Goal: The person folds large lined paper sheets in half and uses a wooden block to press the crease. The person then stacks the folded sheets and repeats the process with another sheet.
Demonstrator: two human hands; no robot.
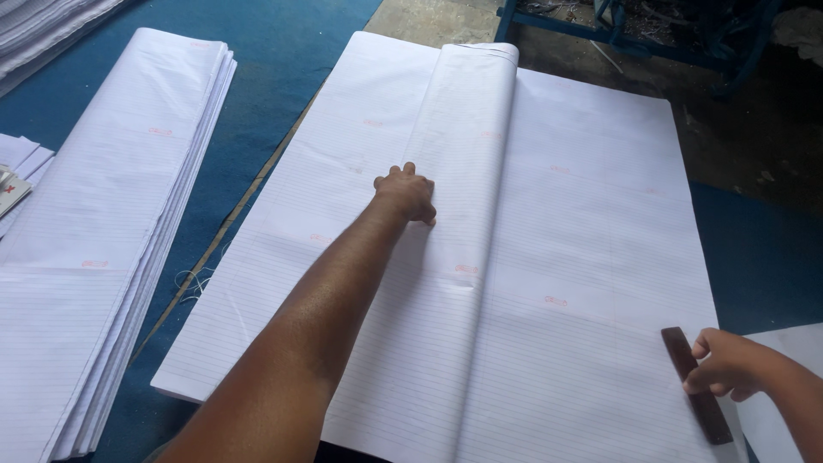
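Note:
A big stack of large white ruled paper sheets (591, 257) lies in front of me on a blue surface. The top sheet is turned over into a long fold (467, 154) running from near to far. My left hand (406, 194) reaches out and presses, fingers curled, on the near edge of that fold. My right hand (729, 364) rests at the stack's near right corner, fingers closed on a dark brown flat wooden stick (696, 384) that lies on the paper.
A second thick stack of ruled sheets (94, 240) lies to the left, with more paper (43, 26) at the far left corner. Blue mat (266, 94) separates the stacks. A blue metal frame (634, 30) stands on the dark floor beyond. Another white sheet (784, 411) sits at right.

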